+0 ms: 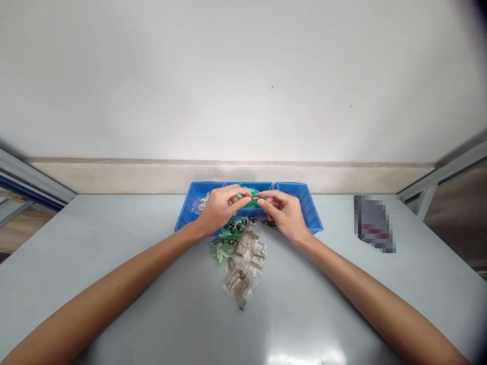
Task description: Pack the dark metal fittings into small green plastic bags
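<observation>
My left hand [223, 205] and my right hand [284, 212] meet above the middle blue bin [249, 212]. Between their fingertips is a small, shiny metal fastener [255, 197], pinched from both sides; its exact kind is too small to make out. Below the hands, on the table, lies a heap of clear plastic bags [249, 248] and green plastic bags [224, 248] with metal pieces in them. Several loose dark metal fasteners [234, 226] rest at the top of this heap, and a few more [271, 223] are under my right hand.
A left blue bin [183, 219] contains a clear bag [200, 204] of parts. The right blue bin [314, 218] is partly covered by my hand. A pixelated dark item [375, 223] lies on the grey table [152, 309] at the right. Behind stands a white wall [243, 91].
</observation>
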`<action>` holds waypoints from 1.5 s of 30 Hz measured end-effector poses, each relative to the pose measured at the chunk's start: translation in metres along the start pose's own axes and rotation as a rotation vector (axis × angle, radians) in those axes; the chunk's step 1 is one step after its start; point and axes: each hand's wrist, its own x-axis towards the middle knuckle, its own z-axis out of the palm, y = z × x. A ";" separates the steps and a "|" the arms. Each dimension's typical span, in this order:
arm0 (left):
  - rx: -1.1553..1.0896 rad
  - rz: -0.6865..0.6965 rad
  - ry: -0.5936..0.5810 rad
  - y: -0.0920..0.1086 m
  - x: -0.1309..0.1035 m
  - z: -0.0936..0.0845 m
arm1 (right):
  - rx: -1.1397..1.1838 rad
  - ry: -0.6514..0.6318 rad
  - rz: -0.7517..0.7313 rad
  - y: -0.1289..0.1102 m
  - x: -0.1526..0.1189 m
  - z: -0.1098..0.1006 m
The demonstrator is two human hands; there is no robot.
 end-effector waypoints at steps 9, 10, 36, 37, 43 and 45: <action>-0.003 0.001 -0.017 -0.001 0.000 -0.001 | -0.030 0.003 0.012 0.000 -0.001 0.000; 0.004 0.001 -0.020 -0.001 0.000 -0.001 | -0.030 0.010 0.013 0.000 -0.001 0.000; 0.011 0.010 -0.028 -0.002 0.000 0.000 | -0.059 0.035 -0.008 0.001 -0.002 0.000; 0.013 0.010 -0.028 -0.002 0.000 0.000 | -0.055 0.035 -0.001 0.000 -0.002 0.001; -0.015 -0.007 -0.021 0.000 0.000 -0.001 | -0.008 0.035 0.033 0.000 -0.002 0.000; -0.030 -0.027 -0.018 0.001 0.000 -0.001 | 0.004 0.044 0.028 0.000 -0.002 0.000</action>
